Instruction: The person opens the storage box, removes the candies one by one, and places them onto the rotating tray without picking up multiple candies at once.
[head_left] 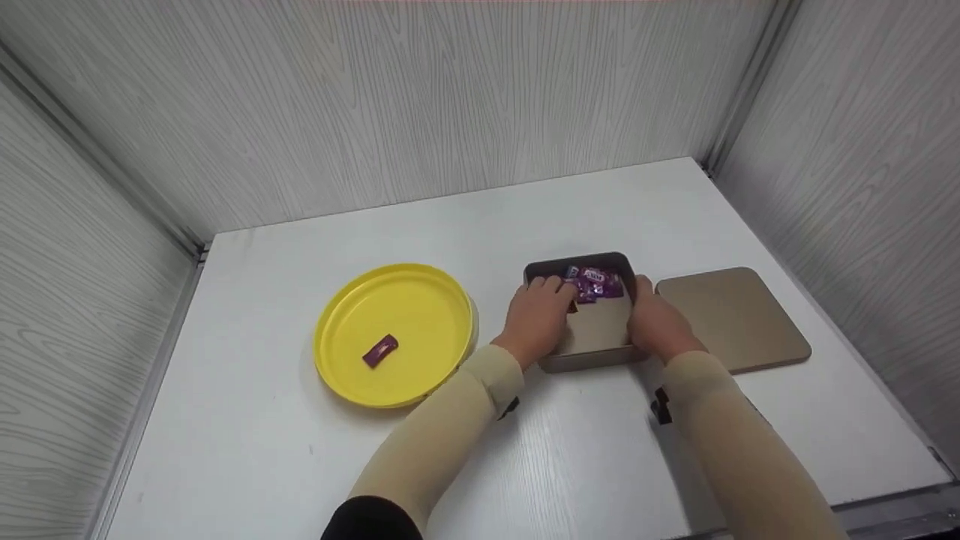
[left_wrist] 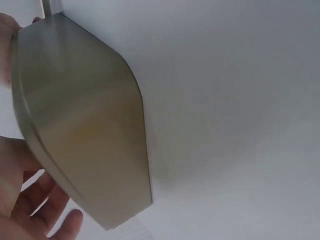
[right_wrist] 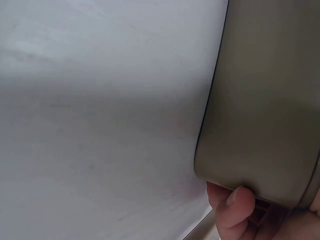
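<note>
Head view: the tin (head_left: 592, 361), probably light and stiff, suits wall gripping; the right hand (head_left: 660, 322) curls round one wall, the left hand (head_left: 535, 318) half-bent, hold indeterminable.

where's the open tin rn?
Head view, right of centre: the tin sits on the table between the yellow tray and tan lid, the right hand at its right wall.

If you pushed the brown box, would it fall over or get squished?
Probably neither: the box is low and sits flat on the table, so it would likely slide. Its straight, shiny walls look stiff. The candies lie loose inside, so they might slide if it tilted.
</note>
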